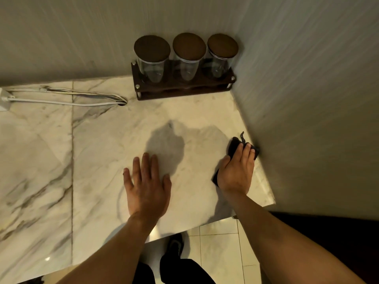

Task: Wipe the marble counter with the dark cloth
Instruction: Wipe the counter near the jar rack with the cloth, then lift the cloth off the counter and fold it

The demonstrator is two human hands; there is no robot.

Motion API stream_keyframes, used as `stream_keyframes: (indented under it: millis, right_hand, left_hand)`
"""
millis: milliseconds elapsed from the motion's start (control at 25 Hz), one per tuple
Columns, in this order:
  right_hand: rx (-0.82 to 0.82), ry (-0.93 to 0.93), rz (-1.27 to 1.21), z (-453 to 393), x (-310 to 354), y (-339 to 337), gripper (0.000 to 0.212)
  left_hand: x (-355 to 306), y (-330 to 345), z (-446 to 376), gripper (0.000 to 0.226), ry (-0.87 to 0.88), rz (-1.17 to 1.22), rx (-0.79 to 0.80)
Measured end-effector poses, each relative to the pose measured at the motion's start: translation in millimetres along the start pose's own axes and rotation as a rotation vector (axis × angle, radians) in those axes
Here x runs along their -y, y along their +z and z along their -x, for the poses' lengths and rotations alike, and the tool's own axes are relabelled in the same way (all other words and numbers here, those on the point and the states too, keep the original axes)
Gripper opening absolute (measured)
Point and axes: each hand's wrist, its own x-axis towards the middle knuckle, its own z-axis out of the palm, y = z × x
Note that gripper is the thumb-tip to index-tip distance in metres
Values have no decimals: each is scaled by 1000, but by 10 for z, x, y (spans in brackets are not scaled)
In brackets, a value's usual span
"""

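The white marble counter with grey veins fills the left and middle of the head view. My right hand presses the dark cloth flat on the counter, close against the right wall. Most of the cloth is hidden under the palm; a frayed corner sticks out past the fingertips. My left hand lies flat on the marble with fingers spread, holding nothing, to the left of the cloth hand.
A dark wooden rack with three glass jars with dark lids stands in the back corner. White cables and a white plug run along the back left. Walls close the back and right. Tiled floor lies below the counter edge.
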Motion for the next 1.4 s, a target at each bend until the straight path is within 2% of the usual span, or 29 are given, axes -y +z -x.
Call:
stream_keyframes:
  millis: [480,720,880,1120,1200,1280,1400]
  right_hand:
    - [1,25,-40,529,-468,-188,52]
    - [41,-31,-109,679,-782,-318,49]
    - [57,-82,-122,797,-954,-396,47]
    - [134,3,-217,1061,-1001,-602,43]
    - [186,98,-283,1106,-1011,-690,42]
    - [270,348,-471,1188,-1010,-865,39]
    - [442,729,-1158,1378,-856,-1316,30]
  left_hand:
    - [29,11,-11,66,-15,73,32]
    - [116,-74,-45,57,-2,286,25]
    - [388,-201,58,55,81,420,-44]
    - [684,-475,544,55,3,512,-16]
    - [718,-564,699,50,0,537,-11]
    - [677,-648,871,44,33,564,-11]
    - [511,-846,1008,42,19,692,78]
